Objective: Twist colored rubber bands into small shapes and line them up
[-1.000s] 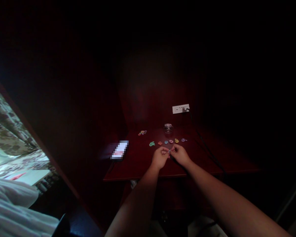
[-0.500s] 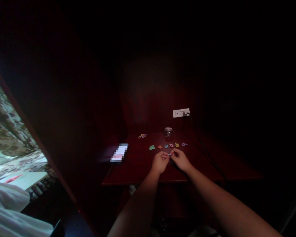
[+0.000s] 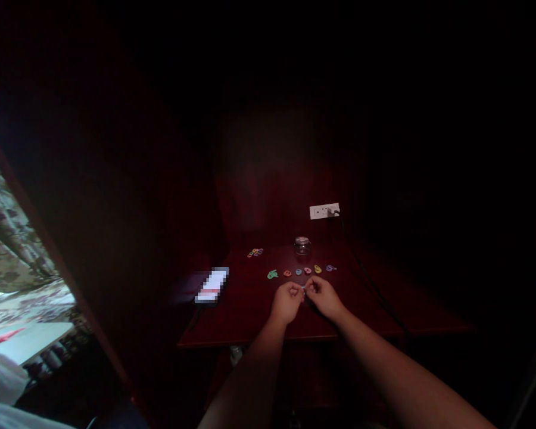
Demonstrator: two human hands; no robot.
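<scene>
Above the dark red table (image 3: 245, 316), my left hand (image 3: 287, 301) and my right hand (image 3: 324, 296) meet fingertip to fingertip. Both are closed in a pinch on a small pale-blue band (image 3: 303, 288), mostly hidden by the fingers. Just beyond them lies a row of small coloured bands in little piles: green (image 3: 272, 274), orange (image 3: 287, 273), blue (image 3: 298, 271), pink (image 3: 308, 271), yellow (image 3: 317, 270) and purple (image 3: 330, 269). Behind the row stands a clear lidded jar (image 3: 302, 246).
A cluster of multicoloured rings (image 3: 255, 253) lies at the back left. Nearer the left edge is a phone with a lit screen (image 3: 212, 286). From a wall socket (image 3: 324, 211), a black cable (image 3: 370, 278) runs down across the table's right side.
The view has shifted slightly, so the table and hands sit a little lower in the picture. Both hands keep their pinch on the pale-blue band, with the fingers slightly moved.
</scene>
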